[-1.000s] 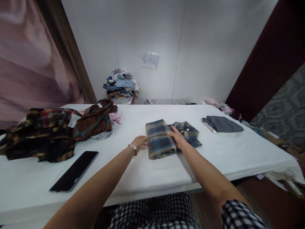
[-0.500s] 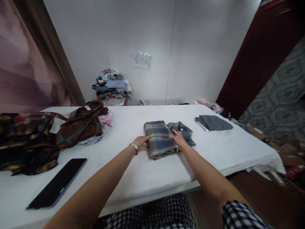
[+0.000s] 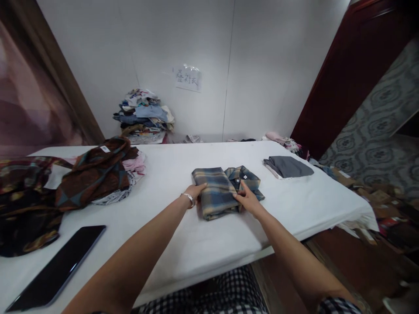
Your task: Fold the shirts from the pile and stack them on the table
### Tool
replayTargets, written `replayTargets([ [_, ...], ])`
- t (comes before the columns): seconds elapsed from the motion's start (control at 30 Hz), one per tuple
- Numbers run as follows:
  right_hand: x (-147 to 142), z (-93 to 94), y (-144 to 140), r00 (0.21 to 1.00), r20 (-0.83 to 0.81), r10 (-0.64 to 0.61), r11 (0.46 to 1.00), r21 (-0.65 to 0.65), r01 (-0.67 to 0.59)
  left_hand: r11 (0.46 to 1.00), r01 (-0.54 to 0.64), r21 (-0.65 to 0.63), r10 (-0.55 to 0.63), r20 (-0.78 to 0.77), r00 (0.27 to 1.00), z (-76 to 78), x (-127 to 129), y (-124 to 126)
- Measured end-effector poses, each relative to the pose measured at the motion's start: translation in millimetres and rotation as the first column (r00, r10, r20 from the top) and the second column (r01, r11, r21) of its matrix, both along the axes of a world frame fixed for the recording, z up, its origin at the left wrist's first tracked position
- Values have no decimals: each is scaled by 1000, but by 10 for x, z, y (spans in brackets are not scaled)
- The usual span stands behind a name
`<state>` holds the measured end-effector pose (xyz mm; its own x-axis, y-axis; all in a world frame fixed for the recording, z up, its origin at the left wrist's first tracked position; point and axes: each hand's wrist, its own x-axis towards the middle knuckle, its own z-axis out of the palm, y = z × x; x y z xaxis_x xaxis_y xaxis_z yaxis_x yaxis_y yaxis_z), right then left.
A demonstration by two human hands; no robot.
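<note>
A blue, beige and grey plaid shirt (image 3: pixel 216 192) lies folded into a thick bundle on the white table. Its collar (image 3: pixel 245 175), with a small white label, points to the right. My left hand (image 3: pixel 195 192), with a silver bracelet at the wrist, grips the bundle's left edge, thumb on top and the other fingers mostly hidden beneath. On the opposite side, my right hand (image 3: pixel 247 199) pinches the folded layer's edge just below the collar, its index finger reaching toward a button.
A folded grey garment (image 3: pixel 288 166) lies at the right. Crumpled brown patterned clothes (image 3: pixel 94 174) and a black phone-like slab (image 3: pixel 59 266) are at the left on the table (image 3: pixel 170 161). A clothes pile (image 3: pixel 145 115) rises by the wall, below a paper sign (image 3: pixel 187 78).
My right hand has shifted slightly down the folded edge, uncovering a button near the collar. Both hands stay on the shirt. The view has turned a little to the right.
</note>
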<state>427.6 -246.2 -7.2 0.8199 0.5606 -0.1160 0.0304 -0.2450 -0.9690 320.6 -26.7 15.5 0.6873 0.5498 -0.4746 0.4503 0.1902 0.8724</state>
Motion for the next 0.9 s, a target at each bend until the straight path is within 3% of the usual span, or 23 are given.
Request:
replayTargets([
  [0.1,-46,87,14,987,-148,55,998,-23,-59,1000,-7,-3,7,-3,1000,-31,-4,33],
  [0.27,-38,103,100,965,-245,88,976,217,-34,999,-29,32,28,27,999,-74,-28,77],
  [0.37,28,-19,63,974,-210,86,994,90,-68,998,-41,52,39,42,998,-85,-32,67],
  [0.53,156,-209,-89,990,50,130,986,-117,-123,999,-21,32,19,47,999,-58,-3,71],
  [0.63,152,-198,-109,982,133,133,986,-118,-117,999,-17,40,17,5,1000,-30,43,101],
  [0.73,88,-126,-67,987,78,141,985,-110,-132,988,-71,140,77,-35,996,-15,99,99],
  [0.9,34,-83,-66,975,137,174,981,-116,-158,965,-97,242,97,11,995,-10,119,47],
])
